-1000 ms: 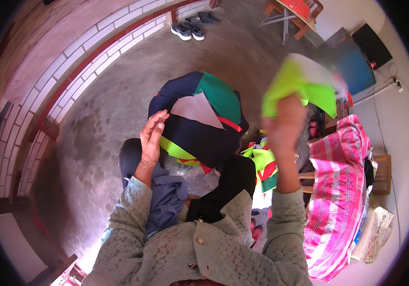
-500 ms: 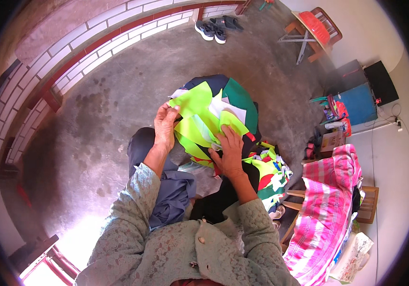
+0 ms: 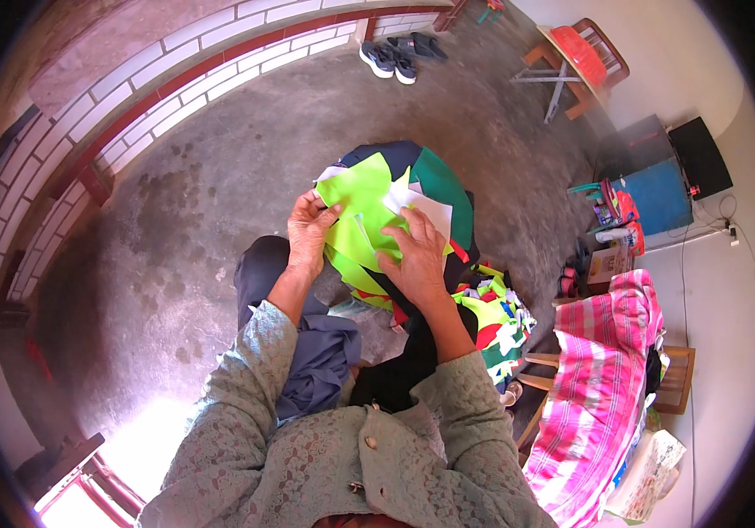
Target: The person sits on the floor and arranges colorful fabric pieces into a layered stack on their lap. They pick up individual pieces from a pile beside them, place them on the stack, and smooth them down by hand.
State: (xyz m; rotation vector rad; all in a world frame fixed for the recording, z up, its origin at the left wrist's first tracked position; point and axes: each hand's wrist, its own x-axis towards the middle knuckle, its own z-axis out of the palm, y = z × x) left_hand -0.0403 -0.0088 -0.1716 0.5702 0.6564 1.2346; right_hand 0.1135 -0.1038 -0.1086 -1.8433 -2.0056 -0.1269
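Note:
In front of me is a heap of cloth pieces: lime-green fabric (image 3: pixel 355 182) on top, white fabric (image 3: pixel 435 211) at its right, dark green cloth (image 3: pixel 441 176) and navy cloth (image 3: pixel 392 150) behind. My left hand (image 3: pixel 309 234) pinches the left edge of the lime-green fabric between thumb and fingers. Over the right part of the heap lies my right hand (image 3: pixel 417 255), its fingers apart and bent, fingertips near the lime-green and white pieces. Under its palm, part of the heap is hidden. A narrow slit or gap shows in the lime-green cloth between my hands.
More colourful scraps (image 3: pixel 493 326) lie in a pile by my right knee. Beyond it stands a seat draped in pink plaid cloth (image 3: pixel 593 378). Dark shoes (image 3: pixel 388 62) rest by the far brick wall, and a red-topped folding stool (image 3: pixel 578 55) stands at the far right.
My right hand has moved slightly up and its fingers have spread. The lime-green flap it was on at the right no longer shows there, and more white fabric is exposed. My left hand keeps its pinch.

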